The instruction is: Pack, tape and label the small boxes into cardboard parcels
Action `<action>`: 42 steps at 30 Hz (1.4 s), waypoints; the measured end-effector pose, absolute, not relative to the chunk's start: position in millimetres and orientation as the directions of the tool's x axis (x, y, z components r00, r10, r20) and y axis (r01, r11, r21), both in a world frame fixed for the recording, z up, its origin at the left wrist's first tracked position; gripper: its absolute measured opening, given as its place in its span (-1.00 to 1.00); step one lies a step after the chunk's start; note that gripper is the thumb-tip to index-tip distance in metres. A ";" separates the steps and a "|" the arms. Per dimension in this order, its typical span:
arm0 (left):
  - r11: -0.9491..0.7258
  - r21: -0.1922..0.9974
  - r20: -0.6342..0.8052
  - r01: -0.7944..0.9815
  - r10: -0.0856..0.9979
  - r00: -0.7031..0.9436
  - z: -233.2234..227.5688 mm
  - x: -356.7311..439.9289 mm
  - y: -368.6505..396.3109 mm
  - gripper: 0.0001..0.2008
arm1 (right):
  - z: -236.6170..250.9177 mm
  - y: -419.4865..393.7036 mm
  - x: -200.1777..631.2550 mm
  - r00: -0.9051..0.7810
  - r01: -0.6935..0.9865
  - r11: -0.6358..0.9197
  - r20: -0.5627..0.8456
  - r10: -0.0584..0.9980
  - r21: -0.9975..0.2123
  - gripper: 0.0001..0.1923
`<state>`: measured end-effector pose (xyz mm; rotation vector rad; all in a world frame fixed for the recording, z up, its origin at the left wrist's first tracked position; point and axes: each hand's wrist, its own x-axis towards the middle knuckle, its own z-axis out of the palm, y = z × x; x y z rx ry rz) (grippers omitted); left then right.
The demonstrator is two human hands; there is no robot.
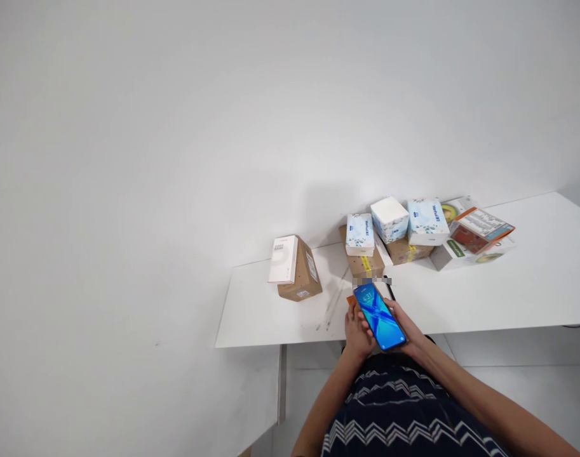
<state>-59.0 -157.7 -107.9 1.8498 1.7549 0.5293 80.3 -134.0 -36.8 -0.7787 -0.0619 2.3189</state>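
A smartphone (380, 317) with a lit blue screen showing a clock is tilted up toward me above the table's front edge. My right hand (408, 327) is closed around its right side, thumb along the edge. Against the phone's left edge is my left hand (359, 333), fingers curled; part of its grip is hidden. A small orange piece (350, 301) shows by the left fingertips, and I cannot tell whether it is held or lies on the table. Behind the phone, a dark thin object (389, 287) is partly covered.
On the white table (523, 285), a brown carton (305, 270) carries a white box (283, 259) at left. Tissue packs (359, 233), (389, 219), (427, 221) sit on taped cartons (367, 265). To their right, an avocado-printed box (454, 254) bears an orange-edged packet (483, 230). A wall (223, 127) stands behind.
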 end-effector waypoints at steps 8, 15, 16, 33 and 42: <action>-0.169 0.328 -0.097 0.929 0.973 0.211 -90.4 -59.0 -155.7 -0.47 | -68.0 -124.6 145.3 -0.027 -0.569 -0.607 -0.726 0.687 -0.555 -0.61; -0.124 0.274 -0.099 0.954 0.983 0.156 -85.5 -65.3 -136.9 -0.33 | -129.3 -120.7 206.4 0.440 0.424 -0.634 -0.465 0.768 -0.646 -0.35; -0.124 0.263 -0.108 0.957 0.982 0.157 -85.2 -66.2 -133.9 -0.32 | -135.6 -121.3 210.3 0.454 0.578 -0.604 -0.399 0.797 -0.549 -0.36; -0.010 0.075 -0.089 0.997 0.996 0.017 -71.2 -109.9 -62.8 -0.41 | -171.9 -123.2 200.3 0.303 0.918 -0.307 -0.056 0.951 -0.251 -0.48; 0.012 0.045 -0.132 0.999 0.991 -0.006 -62.8 -129.4 36.1 -0.35 | -170.6 -129.8 200.7 0.202 0.920 -0.192 -0.006 0.979 -0.341 -0.55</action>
